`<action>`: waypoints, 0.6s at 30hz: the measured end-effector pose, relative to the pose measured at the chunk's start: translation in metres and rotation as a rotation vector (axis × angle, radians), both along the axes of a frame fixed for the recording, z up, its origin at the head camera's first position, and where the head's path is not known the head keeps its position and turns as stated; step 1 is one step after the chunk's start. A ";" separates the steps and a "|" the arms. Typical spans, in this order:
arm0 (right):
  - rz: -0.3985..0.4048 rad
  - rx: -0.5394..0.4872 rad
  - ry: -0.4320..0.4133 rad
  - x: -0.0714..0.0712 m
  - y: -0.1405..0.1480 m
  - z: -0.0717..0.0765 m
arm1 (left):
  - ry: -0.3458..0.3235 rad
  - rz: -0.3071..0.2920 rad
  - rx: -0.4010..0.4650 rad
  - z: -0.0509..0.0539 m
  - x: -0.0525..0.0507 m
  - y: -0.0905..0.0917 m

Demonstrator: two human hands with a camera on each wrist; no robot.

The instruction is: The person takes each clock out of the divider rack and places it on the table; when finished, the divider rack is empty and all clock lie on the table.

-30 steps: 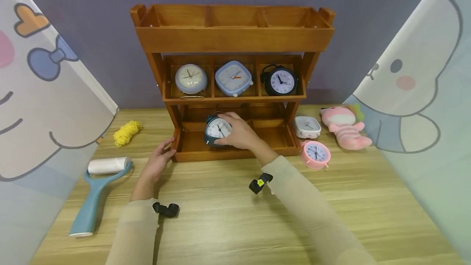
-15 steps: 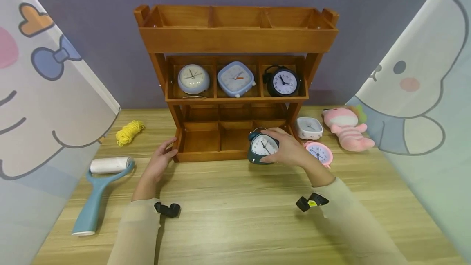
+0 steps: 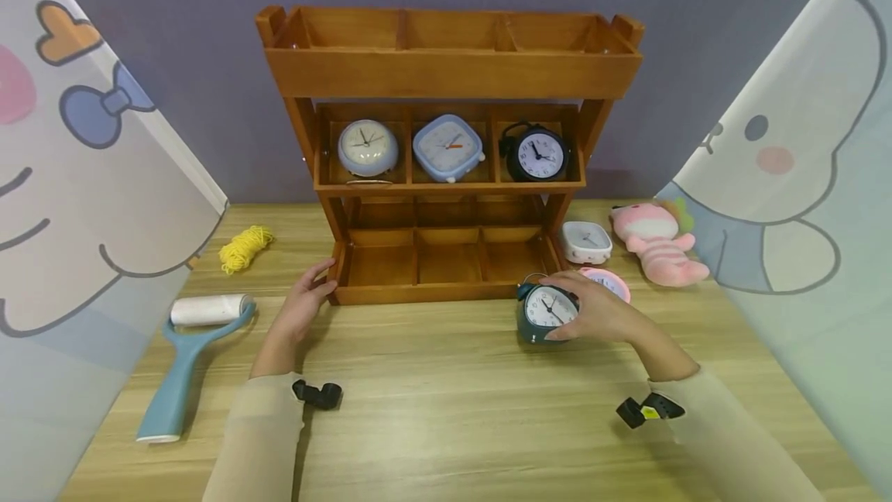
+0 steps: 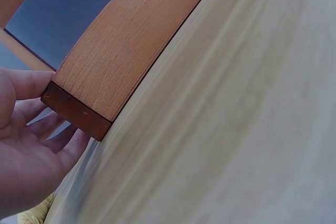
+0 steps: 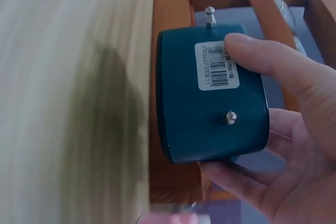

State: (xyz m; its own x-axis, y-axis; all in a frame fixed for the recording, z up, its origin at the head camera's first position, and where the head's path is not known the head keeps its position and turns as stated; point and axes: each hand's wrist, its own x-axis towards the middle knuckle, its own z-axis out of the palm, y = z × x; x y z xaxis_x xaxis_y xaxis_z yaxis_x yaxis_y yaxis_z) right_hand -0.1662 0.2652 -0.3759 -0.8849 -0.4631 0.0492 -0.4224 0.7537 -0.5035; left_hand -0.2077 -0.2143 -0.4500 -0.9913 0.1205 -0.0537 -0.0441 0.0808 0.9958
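Note:
A dark teal alarm clock (image 3: 549,311) with a white dial is gripped by my right hand (image 3: 598,311), in front of the shelf's right end. The right wrist view shows the underside of the clock (image 5: 212,95), with a barcode sticker and small metal feet; the thumb lies by the sticker and the other fingers are on the far side. The clock is off the table. My left hand (image 3: 301,307) holds the left end of the brown wooden shelf (image 3: 418,297). In the left wrist view its fingers (image 4: 73,150) are around the board's corner.
On the middle tier sit a round clock (image 3: 368,148), a blue clock (image 3: 448,147) and a black clock (image 3: 538,155). Right of the shelf are a white clock (image 3: 586,242), a partly hidden pink clock (image 3: 608,282) and a plush toy (image 3: 658,245). Yellow string (image 3: 245,249) and a lint roller (image 3: 183,362) lie left.
My right hand has carried the teal alarm clock out of the lower tier, rightward and toward me, past the shelf's front edge. The left hand has stayed at the shelf's end.

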 end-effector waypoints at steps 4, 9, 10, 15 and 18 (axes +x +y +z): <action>0.024 0.004 -0.009 0.004 0.010 -0.010 | -0.017 -0.003 0.004 0.002 0.000 0.000; 0.041 0.002 -0.016 0.004 0.016 -0.021 | -0.017 0.005 -0.001 0.001 0.000 0.000; 0.035 0.004 -0.021 0.004 0.017 -0.023 | -0.016 0.005 -0.004 0.000 0.000 0.000; 0.017 0.001 -0.044 0.005 0.020 -0.026 | -0.003 0.002 -0.005 0.001 0.000 0.000; 0.019 -0.010 -0.062 0.006 0.022 -0.026 | -0.003 -0.002 -0.009 0.002 0.000 0.000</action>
